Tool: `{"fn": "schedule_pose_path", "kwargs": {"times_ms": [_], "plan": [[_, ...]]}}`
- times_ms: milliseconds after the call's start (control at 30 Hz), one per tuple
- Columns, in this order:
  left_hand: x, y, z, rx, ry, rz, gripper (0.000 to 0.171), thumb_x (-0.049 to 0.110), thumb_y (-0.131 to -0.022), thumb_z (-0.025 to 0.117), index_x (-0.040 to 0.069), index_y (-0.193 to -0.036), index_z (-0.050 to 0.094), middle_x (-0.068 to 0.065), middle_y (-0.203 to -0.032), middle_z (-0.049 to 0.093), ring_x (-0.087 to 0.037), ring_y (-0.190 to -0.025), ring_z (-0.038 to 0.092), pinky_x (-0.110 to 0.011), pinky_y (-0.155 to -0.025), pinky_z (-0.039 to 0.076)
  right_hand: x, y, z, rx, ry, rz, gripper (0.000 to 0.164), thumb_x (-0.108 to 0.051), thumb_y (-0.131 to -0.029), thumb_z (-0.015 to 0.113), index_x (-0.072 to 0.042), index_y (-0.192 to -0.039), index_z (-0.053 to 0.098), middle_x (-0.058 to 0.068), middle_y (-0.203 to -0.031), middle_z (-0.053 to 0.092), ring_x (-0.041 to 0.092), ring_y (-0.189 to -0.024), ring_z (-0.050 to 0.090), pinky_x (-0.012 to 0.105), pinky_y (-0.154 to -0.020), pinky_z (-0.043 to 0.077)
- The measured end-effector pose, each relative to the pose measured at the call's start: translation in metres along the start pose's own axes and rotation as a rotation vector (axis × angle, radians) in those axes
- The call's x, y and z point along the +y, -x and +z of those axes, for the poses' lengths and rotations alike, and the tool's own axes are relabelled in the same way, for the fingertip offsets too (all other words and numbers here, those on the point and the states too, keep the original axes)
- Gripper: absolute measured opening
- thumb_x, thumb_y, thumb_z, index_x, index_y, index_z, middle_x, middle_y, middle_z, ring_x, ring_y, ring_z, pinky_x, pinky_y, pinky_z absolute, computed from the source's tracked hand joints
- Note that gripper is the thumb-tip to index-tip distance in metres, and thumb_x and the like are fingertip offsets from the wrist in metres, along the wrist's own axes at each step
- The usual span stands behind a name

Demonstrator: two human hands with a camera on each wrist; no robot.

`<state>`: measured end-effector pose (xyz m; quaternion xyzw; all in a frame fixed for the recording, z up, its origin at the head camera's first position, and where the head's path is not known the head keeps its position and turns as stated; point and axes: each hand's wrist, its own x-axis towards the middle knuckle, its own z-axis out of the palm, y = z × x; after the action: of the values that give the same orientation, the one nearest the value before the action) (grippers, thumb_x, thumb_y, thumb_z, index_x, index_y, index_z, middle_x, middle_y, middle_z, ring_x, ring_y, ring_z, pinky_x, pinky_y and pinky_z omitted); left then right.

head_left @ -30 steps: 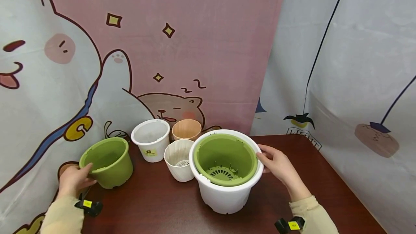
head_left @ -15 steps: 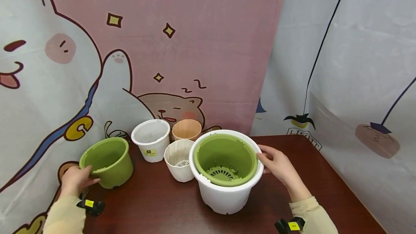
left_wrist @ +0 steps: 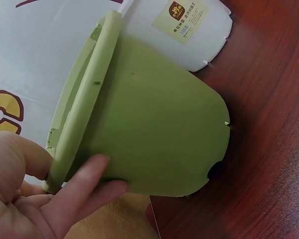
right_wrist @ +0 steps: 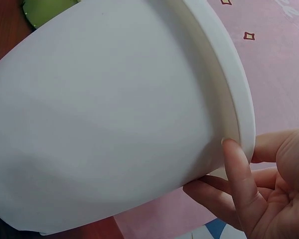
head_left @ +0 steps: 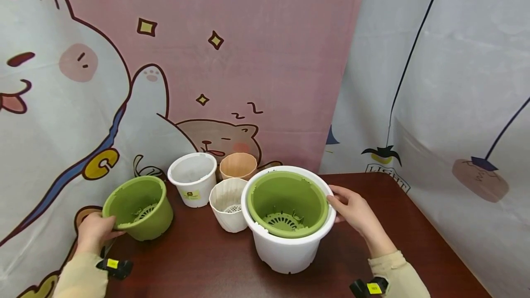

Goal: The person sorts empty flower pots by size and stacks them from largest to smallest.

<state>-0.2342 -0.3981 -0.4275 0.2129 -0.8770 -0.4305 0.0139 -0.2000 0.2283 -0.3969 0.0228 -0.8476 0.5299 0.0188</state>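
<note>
At the left of the table my left hand (head_left: pixel 94 232) pinches the rim of a green flower pot (head_left: pixel 151 224), which tilts toward me so that its slotted floor shows. The left wrist view has the thumb over the rim and fingers (left_wrist: pixel 89 174) under it against the outer wall. On the right, my right hand (head_left: pixel 352 208) holds the rim of a large white flower pot (head_left: pixel 285 254), with fingertips (right_wrist: pixel 234 149) below the lip in the right wrist view. Nested inside that white pot is a second green flower pot (head_left: pixel 285 197). The nested pot's outer wall is hidden.
Between the two held pots stand a labelled white pot (head_left: pixel 190 190), a small cream fluted pot (head_left: pixel 229 217) and an orange fluted pot (head_left: pixel 238 164) behind it. The dark red table (head_left: pixel 198 261) ends at a printed cloth backdrop (head_left: pixel 273 68).
The left green pot has tipped toward me and shifted slightly right, showing its slotted floor. My left hand has taken a new grip on its rim. The right hand and white pot stay put.
</note>
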Motion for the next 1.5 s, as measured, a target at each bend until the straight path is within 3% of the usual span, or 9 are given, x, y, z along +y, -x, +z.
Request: {"fn": "schedule_pose_path", "kwargs": {"times_ms": [367, 567, 867, 1233, 1500], "plan": [[-0.007, 0.006, 0.001, 0.031, 0.070, 0.002, 0.039, 0.005, -0.078, 0.043, -0.020, -0.107, 0.042, -0.027, -0.078, 0.056, -0.027, -0.058, 0.065, -0.036, -0.054, 0.054, 0.000, 0.000, 0.000, -0.003, -0.005, 0.000, 0.049, -0.024, -0.090, 0.061, -0.004, -0.133, 0.047, 0.018, -0.105, 0.061, 0.020, -0.069, 0.063, 0.032, -0.058, 0.055], [-0.008, 0.008, -0.001, 0.048, -0.002, 0.015, 0.040, 0.007, -0.078, 0.043, -0.019, -0.108, 0.044, -0.015, -0.067, 0.061, -0.026, -0.055, 0.065, -0.036, -0.052, 0.053, 0.000, 0.000, 0.000, -0.005, -0.003, 0.007, 0.050, -0.024, -0.090, 0.061, -0.004, -0.133, 0.047, 0.017, -0.105, 0.061, 0.020, -0.070, 0.063, 0.033, -0.059, 0.055], [-0.005, 0.013, 0.001, 0.067, 0.031, 0.008, 0.049, 0.004, -0.079, 0.044, -0.022, -0.119, 0.036, -0.037, -0.090, 0.053, -0.027, -0.056, 0.065, -0.036, -0.051, 0.054, 0.001, 0.000, -0.001, -0.005, 0.000, 0.001, 0.051, -0.024, -0.090, 0.061, -0.003, -0.133, 0.046, 0.020, -0.111, 0.060, 0.020, -0.070, 0.064, 0.033, -0.059, 0.055], [0.000, 0.018, 0.000, 0.044, -0.010, 0.009, 0.051, 0.005, -0.082, 0.043, -0.022, -0.124, 0.036, -0.040, -0.097, 0.051, -0.027, -0.058, 0.066, -0.035, -0.051, 0.054, 0.001, 0.000, -0.001, -0.010, -0.013, -0.009, 0.049, -0.024, -0.090, 0.060, -0.003, -0.133, 0.046, 0.019, -0.109, 0.060, 0.021, -0.069, 0.064, 0.037, -0.060, 0.055], [0.003, 0.022, 0.002, 0.014, -0.003, 0.046, 0.054, 0.003, -0.082, 0.043, -0.023, -0.128, 0.030, -0.043, -0.104, 0.047, -0.026, -0.060, 0.064, -0.036, -0.053, 0.055, 0.000, 0.000, -0.001, -0.016, -0.013, -0.013, 0.049, -0.023, -0.090, 0.060, -0.003, -0.133, 0.046, 0.019, -0.108, 0.060, 0.021, -0.070, 0.064, 0.036, -0.060, 0.055]]}}
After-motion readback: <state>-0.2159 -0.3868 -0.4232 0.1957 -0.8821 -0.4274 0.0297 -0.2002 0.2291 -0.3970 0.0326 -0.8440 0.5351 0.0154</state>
